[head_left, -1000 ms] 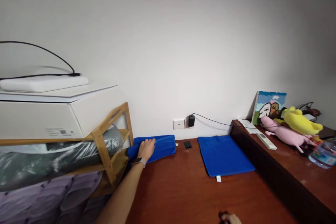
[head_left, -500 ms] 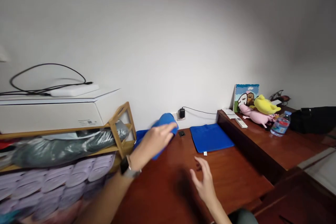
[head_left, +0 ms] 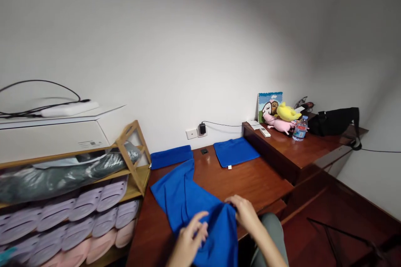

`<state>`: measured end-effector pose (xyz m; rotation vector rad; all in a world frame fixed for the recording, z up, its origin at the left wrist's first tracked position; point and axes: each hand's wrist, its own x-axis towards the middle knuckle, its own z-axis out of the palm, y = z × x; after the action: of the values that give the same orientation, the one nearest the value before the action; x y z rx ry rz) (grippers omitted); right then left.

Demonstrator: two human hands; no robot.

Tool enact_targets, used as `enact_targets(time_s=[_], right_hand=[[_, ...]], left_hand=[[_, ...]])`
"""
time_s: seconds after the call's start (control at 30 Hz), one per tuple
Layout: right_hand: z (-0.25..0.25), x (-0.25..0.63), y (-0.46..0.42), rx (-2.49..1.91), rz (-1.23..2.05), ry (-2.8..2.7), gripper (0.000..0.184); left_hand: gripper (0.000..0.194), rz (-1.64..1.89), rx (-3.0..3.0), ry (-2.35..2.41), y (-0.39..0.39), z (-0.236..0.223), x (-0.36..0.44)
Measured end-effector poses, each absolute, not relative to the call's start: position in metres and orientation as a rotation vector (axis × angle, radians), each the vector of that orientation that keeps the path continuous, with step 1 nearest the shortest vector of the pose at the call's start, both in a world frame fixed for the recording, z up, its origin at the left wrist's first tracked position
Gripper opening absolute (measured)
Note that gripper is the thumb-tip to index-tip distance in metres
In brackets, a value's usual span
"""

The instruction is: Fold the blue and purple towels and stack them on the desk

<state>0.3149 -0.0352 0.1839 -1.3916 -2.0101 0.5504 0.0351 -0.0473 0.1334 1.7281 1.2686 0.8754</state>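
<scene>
A long blue towel [head_left: 194, 204] lies unfolded across the front of the wooden desk [head_left: 260, 183], its near end hanging past the edge. My right hand [head_left: 244, 212] pinches its upper edge. My left hand [head_left: 189, 240] sits against the cloth lower down, with fingers spread. A folded blue towel [head_left: 171, 157] lies by the wall, and a flat blue towel [head_left: 235, 152] lies to its right.
To the left, a bamboo shelf [head_left: 131, 154] holds lilac and pink slippers and a plastic-wrapped bundle, with a white box on top. A raised wooden ledge [head_left: 282, 150] carries plush toys, a remote, a water bottle and a black bag.
My left hand has brought a blue towel from the folded pile at the wall to the desk's front, where it hangs unfolded. My right hand has taken its edge. The view has tilted down.
</scene>
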Motion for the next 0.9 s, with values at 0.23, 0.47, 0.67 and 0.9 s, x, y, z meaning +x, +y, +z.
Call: enact_targets(time_s=[0.23,0.47,0.67,0.9], right_hand=[[0.201,0.435,-0.005,-1.68,0.295,-2.196,0.063],[0.142,0.489,0.034,-1.896,0.102,-1.904,0.065],[0.109,0.408,0.031,-2.016,0.01,-1.883,0.048],[0.061,0.343,0.028,-2.076,0.18,-1.981,0.057]], left_hand=[[0.058,0.66,2.387,1.818,0.05,0.085,-0.065],[0.048,0.826,2.428,1.817,-0.018,0.04,-0.045],[0.052,0.921,2.421,2.105,0.003,0.06,-0.087],[0.059,0.438,2.239,2.314,0.034,0.073,-0.121]])
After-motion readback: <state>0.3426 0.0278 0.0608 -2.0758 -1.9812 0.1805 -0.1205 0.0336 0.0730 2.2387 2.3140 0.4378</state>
